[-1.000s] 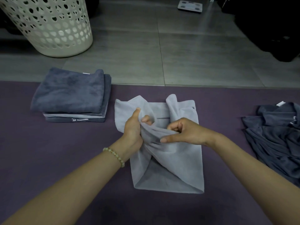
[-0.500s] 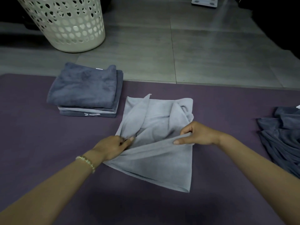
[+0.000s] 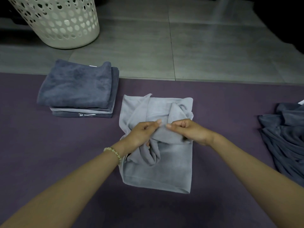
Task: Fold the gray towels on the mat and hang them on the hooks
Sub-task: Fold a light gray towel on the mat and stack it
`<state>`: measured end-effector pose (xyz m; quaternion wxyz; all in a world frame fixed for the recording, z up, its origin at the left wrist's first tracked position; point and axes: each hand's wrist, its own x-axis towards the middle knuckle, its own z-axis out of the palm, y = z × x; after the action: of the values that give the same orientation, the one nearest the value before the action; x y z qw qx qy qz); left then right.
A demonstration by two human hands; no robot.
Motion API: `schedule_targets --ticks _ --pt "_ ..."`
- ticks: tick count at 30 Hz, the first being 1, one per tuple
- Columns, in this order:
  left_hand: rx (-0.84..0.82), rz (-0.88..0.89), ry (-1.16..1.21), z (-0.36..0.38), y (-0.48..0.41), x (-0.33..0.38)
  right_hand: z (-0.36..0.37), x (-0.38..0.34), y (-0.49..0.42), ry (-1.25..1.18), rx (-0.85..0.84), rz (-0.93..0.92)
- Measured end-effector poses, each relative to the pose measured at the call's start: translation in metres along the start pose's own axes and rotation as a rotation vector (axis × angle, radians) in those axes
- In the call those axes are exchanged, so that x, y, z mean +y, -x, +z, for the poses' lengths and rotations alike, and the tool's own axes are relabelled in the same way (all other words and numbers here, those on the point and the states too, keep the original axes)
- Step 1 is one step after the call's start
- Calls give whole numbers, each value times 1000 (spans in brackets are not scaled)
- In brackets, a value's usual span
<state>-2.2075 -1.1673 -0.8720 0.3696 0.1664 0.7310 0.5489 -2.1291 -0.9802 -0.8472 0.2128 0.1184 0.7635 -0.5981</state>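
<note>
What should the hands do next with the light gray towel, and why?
Probably pull the pinched band snug and press it flat. The left hand and right hand both pinch a bunched fold across the middle of the light gray towel, which looks lumpy on the mat, unlike the neat folded stack beside it.

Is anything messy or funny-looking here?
The dark towels at the right edge of the mat lie in a crumpled heap, unlike the neat folded stack on the left. The light gray towel is bunched in the middle, where the left hand and right hand pinch it.
</note>
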Motion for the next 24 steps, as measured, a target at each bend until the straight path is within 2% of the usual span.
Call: schedule_targets --ticks 4,7,11,13,17,21,24 --pt "254 -47 125 -17 -11 -11 -12 9 3 89 -65 60" --pt "396 -109 100 -34 -18 -20 -24 13 -3 -28 67 35" --pt "311 -64 -199 -48 -26 -33 -23 11 -19 -173 272 -2" --pt "364 -44 -268 -53 -42 -36 -15 13 -32 -185 324 27" --pt "419 -100 -354 -62 -80 -38 2 21 -50 -153 418 71" --pt "337 -32 -359 -56 -101 -48 7 35 -57 -141 439 38" --pt "386 -28 -369 -51 -105 -53 5 37 -59 -195 460 25"
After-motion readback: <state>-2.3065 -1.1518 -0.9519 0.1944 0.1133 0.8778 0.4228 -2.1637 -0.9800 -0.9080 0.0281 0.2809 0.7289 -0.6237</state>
